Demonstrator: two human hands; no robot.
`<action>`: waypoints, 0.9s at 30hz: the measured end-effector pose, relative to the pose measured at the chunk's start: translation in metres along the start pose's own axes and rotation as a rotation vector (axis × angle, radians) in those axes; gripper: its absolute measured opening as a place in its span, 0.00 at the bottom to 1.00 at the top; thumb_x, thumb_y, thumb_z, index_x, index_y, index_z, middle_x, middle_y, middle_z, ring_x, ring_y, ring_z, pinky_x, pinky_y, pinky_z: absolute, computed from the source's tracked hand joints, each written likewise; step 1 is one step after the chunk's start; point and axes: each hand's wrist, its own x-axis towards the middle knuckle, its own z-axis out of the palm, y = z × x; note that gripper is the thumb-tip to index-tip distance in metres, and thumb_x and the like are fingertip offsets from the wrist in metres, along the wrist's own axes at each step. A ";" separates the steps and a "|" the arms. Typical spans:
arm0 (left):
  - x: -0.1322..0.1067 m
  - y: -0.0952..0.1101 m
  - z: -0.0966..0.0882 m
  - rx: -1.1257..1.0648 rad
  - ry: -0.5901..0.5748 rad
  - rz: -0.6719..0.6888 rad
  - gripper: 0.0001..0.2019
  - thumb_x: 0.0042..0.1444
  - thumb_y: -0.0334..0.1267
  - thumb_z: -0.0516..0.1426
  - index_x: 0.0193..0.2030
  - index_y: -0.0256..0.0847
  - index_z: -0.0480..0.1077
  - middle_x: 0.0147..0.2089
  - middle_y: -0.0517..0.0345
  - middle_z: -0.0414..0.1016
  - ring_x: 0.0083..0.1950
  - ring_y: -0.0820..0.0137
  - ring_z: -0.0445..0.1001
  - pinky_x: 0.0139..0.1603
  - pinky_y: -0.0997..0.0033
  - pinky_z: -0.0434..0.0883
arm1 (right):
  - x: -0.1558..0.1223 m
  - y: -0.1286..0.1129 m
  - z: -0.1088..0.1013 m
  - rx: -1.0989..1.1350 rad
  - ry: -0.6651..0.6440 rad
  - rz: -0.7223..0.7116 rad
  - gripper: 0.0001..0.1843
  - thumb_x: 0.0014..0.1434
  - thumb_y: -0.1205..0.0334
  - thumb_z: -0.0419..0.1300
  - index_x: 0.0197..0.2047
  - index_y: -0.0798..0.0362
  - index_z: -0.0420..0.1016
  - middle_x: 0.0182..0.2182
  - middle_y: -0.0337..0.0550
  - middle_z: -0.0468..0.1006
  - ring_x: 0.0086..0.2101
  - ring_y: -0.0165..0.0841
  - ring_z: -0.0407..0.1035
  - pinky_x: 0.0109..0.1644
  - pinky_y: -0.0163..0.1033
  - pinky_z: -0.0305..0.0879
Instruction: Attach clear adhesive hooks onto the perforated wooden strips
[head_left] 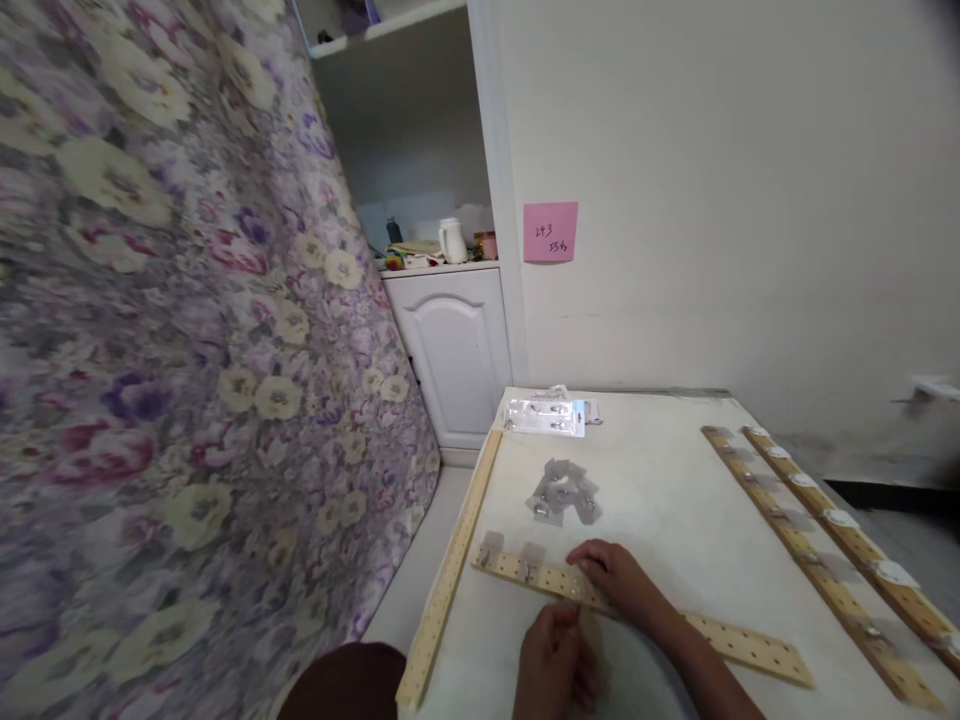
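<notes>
From the head cam: got the right hand [613, 578] over a perforated wooden strip [739, 645] lying slantwise across the white table [652, 470], with fingers bent, can't tell if pinching anything. Got the left hand [555, 662] loosely curled by the strip's near edge, can't tell about that grip either. Also seeing two small clear baggies [532, 556] on the strip's left end, plus a cluster of similar baggies [562, 493] farther back.

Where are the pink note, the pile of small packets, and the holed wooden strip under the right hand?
Pink note [550, 232], head view: the paper's middle.
Pile of small packets [564, 492], head view: packets near its centre.
Holed wooden strip [742, 643], head view: bare wood toward its right end.
</notes>
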 end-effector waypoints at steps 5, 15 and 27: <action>-0.008 0.010 -0.005 0.199 0.014 0.023 0.09 0.52 0.40 0.47 0.38 0.40 0.60 0.24 0.66 0.67 0.15 0.76 0.63 0.14 0.77 0.57 | 0.004 0.002 0.004 -0.093 0.004 0.019 0.16 0.55 0.61 0.49 0.37 0.53 0.77 0.37 0.46 0.79 0.40 0.35 0.71 0.47 0.38 0.62; -0.006 0.021 -0.008 0.769 0.231 0.247 0.05 0.55 0.39 0.50 0.36 0.44 0.64 0.29 0.61 0.71 0.32 0.69 0.69 0.33 0.72 0.60 | 0.005 0.008 0.007 -0.216 0.010 0.090 0.15 0.57 0.60 0.48 0.40 0.48 0.76 0.40 0.41 0.77 0.42 0.34 0.69 0.47 0.36 0.60; 0.002 0.018 -0.003 0.783 0.228 0.295 0.08 0.59 0.40 0.47 0.32 0.45 0.64 0.30 0.61 0.72 0.32 0.69 0.69 0.34 0.73 0.59 | 0.003 0.001 0.003 -0.188 0.023 0.101 0.15 0.57 0.59 0.50 0.41 0.46 0.77 0.40 0.39 0.78 0.43 0.34 0.69 0.47 0.37 0.60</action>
